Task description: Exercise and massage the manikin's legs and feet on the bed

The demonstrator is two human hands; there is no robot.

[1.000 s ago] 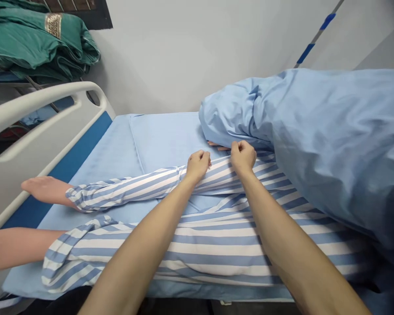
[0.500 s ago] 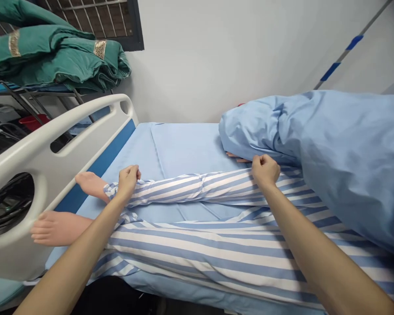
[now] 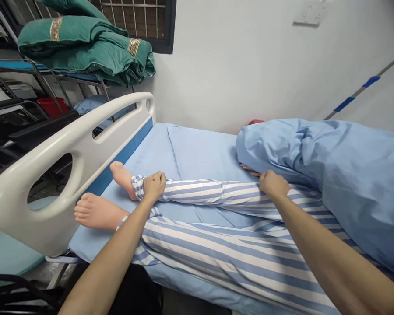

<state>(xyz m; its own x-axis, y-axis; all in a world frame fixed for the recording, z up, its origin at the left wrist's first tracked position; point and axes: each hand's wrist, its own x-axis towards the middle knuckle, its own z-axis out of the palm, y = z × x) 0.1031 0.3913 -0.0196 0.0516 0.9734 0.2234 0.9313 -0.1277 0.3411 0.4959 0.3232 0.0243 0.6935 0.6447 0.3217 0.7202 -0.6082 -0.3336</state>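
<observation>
Black shape [image 3: 138, 284] at bottom edge, too cut off to tell what. Then the near leg of the striped trousers [image 3: 213, 249], lengthwise on the bed [image 3: 203, 151], loose creases, near foot [image 3: 100, 212] bare, sticking out past the cuff, toes toward the footboard [image 3: 85, 135]. Past that, both my hands are on the far trouser leg, well apart. Left hand [image 3: 154, 185] sits just above the ankle cuff, fingers curled over the leg; can't tell if cloth is pinched. Right hand [image 3: 274, 183] is higher up the same leg, by the blue quilt [image 3: 318, 144], fingers curled inward, tips hidden, can't tell if they grip anything. Far foot [image 3: 121, 178] bare, just beyond the left hand's cuff. Quilt is heaped to the right over the upper part; a sliver of another hand [image 3: 247, 167] shows under its edge. Farther: pale wall [image 3: 216, 78], red bucket [image 3: 53, 106] behind the footboard, green bundle [image 3: 88, 50] on a metal-framed rack, barred window [image 3: 147, 22] above.
</observation>
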